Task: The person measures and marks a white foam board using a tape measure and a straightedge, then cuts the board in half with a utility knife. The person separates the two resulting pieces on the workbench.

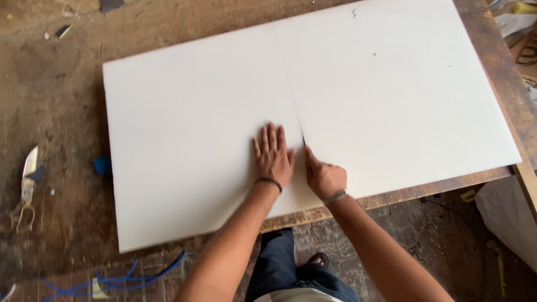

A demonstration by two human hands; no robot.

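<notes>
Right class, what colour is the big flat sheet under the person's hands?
White, plain, unpatterned: the large flat foam sheet shows best in the head view.

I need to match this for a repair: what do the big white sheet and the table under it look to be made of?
White sheet: likely foam or foam board, matte and smooth, with a visibly thick pale edge and a thin dark cut line running toward the right hand. The left hand lies flat on it. Table: worn, stained brown wood, with grain along its front edge.
</notes>
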